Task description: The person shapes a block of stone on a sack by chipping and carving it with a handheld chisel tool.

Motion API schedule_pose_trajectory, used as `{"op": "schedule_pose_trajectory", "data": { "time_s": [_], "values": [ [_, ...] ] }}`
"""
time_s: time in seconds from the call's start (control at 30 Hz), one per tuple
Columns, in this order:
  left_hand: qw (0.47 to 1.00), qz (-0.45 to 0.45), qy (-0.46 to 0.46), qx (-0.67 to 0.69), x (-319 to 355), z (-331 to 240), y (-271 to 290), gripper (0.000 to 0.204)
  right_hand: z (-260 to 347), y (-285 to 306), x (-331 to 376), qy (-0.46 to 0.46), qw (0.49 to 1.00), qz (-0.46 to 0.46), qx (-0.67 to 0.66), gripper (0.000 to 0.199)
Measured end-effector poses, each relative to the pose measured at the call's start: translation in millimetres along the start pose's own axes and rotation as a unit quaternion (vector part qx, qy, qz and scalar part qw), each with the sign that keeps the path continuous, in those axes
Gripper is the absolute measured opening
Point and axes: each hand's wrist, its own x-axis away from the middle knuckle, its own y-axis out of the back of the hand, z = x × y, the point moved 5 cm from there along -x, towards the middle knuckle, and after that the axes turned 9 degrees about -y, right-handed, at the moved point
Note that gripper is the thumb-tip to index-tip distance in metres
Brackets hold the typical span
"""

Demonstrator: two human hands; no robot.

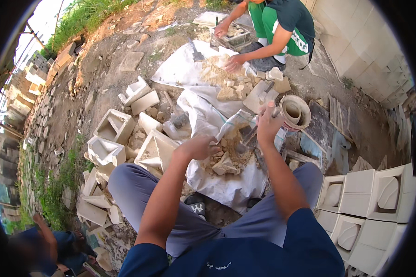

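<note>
My right hand (269, 123) is closed around the handle of a trowel-like tool (249, 136), its grey metal end pointing down into a heap of pale sandy rubble (234, 154). The heap lies on a white woven sack (217, 187) between my knees. My left hand (199, 147) hovers at the left edge of the heap, fingers loosely curled and apart, nothing visible in them. Below it, a pale broken chunk (226, 165) rests on the rubble.
Cast blocks with recessed faces (114, 125) and broken pieces are piled at my left. A bucket (295, 113) stands beyond my right hand. Stacked pale blocks (358, 194) rise at right. A co-worker (282, 32) crouches ahead over another sack; another person (46, 249) sits at lower left.
</note>
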Motion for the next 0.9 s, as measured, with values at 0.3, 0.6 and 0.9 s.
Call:
{"op": "schedule_pose_trajectory", "data": {
  "time_s": [0.3, 0.6, 0.9],
  "values": [
    [1.000, 0.007, 0.007, 0.014, -10, -5, -3, 0.049, -19, -8, 11, -0.050, 0.976, 0.176, -0.117, 0.066],
    [1.000, -0.007, 0.020, 0.022, -8, -21, 1, 0.051, -39, -15, 2, -0.014, 0.980, 0.193, -0.033, 0.072],
    [1.000, 0.000, 0.015, 0.018, 5, -13, 3, 0.052, 20, -44, 19, -0.055, 0.978, 0.171, -0.101, 0.062]
  ]
}}
